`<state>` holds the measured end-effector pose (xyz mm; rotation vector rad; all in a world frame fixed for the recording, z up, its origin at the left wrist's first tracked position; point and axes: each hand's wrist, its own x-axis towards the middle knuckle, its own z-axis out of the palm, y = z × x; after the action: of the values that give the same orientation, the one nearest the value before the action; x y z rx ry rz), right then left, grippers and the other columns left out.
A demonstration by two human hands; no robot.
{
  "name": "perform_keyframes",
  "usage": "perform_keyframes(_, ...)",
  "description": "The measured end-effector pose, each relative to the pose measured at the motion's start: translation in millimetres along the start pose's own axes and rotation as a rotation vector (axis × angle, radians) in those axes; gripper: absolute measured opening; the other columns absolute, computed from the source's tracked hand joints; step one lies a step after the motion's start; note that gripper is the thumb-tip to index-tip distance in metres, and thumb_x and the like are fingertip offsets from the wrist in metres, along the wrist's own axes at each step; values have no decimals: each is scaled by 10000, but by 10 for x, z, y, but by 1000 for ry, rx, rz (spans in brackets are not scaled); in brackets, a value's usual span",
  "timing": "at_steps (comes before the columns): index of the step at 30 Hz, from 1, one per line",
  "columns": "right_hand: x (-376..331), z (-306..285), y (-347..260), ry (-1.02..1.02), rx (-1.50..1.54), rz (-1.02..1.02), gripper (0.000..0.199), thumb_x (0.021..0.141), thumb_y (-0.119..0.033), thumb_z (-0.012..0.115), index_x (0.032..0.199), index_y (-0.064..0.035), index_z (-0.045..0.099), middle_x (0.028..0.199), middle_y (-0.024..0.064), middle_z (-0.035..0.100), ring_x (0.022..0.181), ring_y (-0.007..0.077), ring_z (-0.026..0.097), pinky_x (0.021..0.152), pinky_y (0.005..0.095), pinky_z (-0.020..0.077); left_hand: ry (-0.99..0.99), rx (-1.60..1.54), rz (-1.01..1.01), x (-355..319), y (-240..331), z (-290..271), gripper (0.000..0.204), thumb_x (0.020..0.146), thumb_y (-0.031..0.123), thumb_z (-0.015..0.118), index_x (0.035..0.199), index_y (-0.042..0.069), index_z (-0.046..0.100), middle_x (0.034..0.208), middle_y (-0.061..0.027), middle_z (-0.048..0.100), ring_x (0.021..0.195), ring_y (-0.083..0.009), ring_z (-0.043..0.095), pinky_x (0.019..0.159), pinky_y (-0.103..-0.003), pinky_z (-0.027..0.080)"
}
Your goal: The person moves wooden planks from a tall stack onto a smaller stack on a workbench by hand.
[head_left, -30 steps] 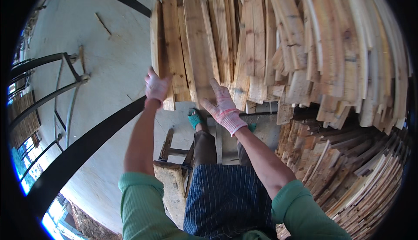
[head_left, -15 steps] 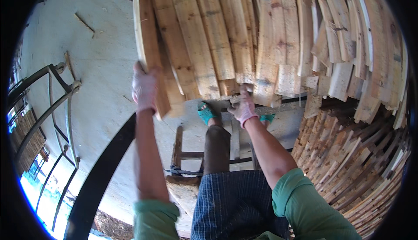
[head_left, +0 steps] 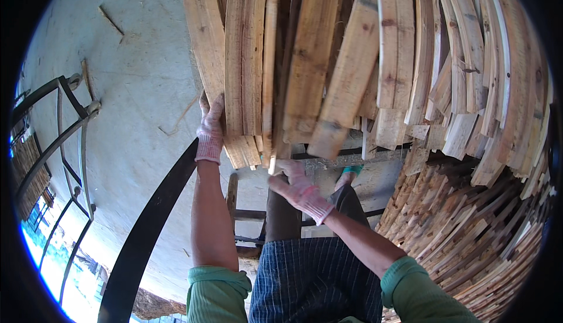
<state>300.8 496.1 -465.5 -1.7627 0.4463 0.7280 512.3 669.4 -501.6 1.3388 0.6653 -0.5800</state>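
Both gloved hands are on the bundle of wooden slats (head_left: pixel 281 71) now. Left hand (head_left: pixel 210 131) is flat against the bundle's left edge, fingers pointing up along the outermost slat, palm pressing in rather than wrapped round anything. Right hand (head_left: pixel 296 185) sits just under the bundle's lower ends, palm turned up, fingers spread and touching the bottom of the middle slats; whether it truly grips one I cannot tell.

Compared with half a second ago, the bundle fills far more of the view and hangs steeper, its ends dropping closer to the person's lap. The left hand has slid lower down the bundle's side; before, it was clamped round the corner higher up. The right hand has come away from the far side of the bundle and now cups beneath it.

Right of the bundle, more slats lean in a fanned row (head_left: pixel 469 77), and below that row a big stack of cut slats (head_left: pixel 469 235) lies flat. Left of the bundle, a bare concrete floor (head_left: pixel 129 88) and a black metal bar (head_left: pixel 152 223). Below the bundle, the striped apron (head_left: pixel 311 282) and a low wooden stool (head_left: pixel 246 214).
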Motion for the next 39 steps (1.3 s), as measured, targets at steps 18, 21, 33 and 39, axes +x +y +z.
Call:
perform_keyframes(18,819,-480,-313,451,129,361,1138,824,-738,657,1553,-8,176,1481,397,275,1355,546,397,1098,504,393,-72,410,-4,68,26,282,989,894,452,757,1642,233,148,1595,-180,283,1408,-264,396,1156,-377,346)
perform_keyframes(21,777,-80,-512,416,242,232,1120,875,-756,563,1615,-85,57,1524,427,135,1402,615,273,1163,548,298,-122,193,-92,161,-83,-50,994,902,427,754,1639,157,145,1554,-149,405,1387,-212,443,1124,-329,384)
perform_keyframes(33,906,-474,-681,108,29,193,764,980,-479,549,1565,-64,287,1538,292,342,1376,412,436,1151,406,365,10,622,23,62,-172,139,1083,811,438,828,1600,61,188,1545,-257,257,1366,-339,383,1156,-395,344)
perform_keyframes(39,792,-758,-427,50,324,9,649,954,-292,677,1504,-90,399,1411,212,521,1221,259,588,1053,345,459,-185,119,13,-257,61,641,1269,714,367,901,1619,66,64,1535,-247,238,1415,-369,310,1195,-426,281)
